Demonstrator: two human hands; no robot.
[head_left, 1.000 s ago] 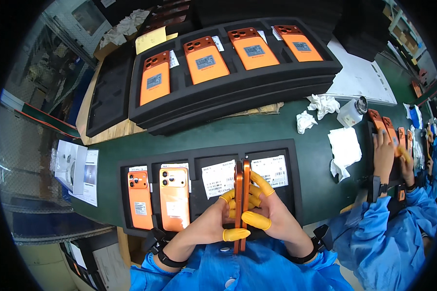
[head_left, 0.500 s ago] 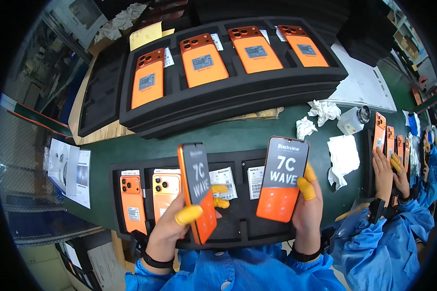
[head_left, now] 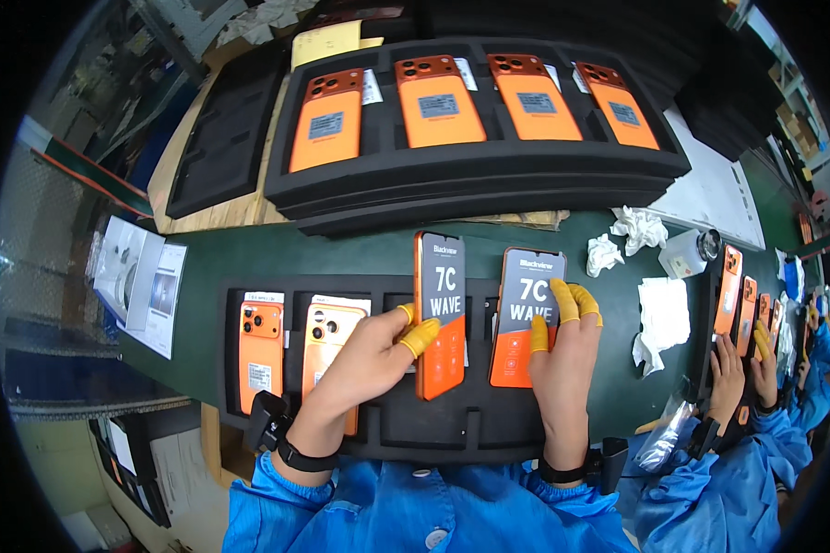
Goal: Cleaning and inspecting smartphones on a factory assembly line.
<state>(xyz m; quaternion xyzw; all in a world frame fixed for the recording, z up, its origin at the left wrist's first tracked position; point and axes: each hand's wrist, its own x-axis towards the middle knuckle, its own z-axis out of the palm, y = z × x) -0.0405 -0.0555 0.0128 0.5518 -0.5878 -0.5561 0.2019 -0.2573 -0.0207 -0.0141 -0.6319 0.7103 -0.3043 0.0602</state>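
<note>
My left hand (head_left: 364, 359) grips an orange phone (head_left: 443, 323) by its left edge, yellow finger cots on thumb and finger; its screen side, with a grey and orange printed film, faces up. My right hand (head_left: 565, 369), in yellow cots too, holds a second such phone (head_left: 512, 359) by its right side, fingers over the front. Both phones are over a black foam tray (head_left: 424, 431). In the tray's left slots lie an orange phone (head_left: 262, 355), back up, and another phone (head_left: 325, 346), partly hidden by my left forearm. White labels show behind them.
Stacked foam trays (head_left: 489, 180) stand beyond, several orange phones in the top one. Crumpled tissues (head_left: 638, 230), a white bottle (head_left: 687, 253) and a flat tissue (head_left: 664, 318) lie to the right. At far right a co-worker's hands (head_left: 729, 378) are near more phones. A printed sheet (head_left: 164, 295) lies left.
The left phone has moved right and turned its front more toward me. My right hand's fingers have shifted onto its phone's front, and that phone sits more upright. The view has shifted slightly.
</note>
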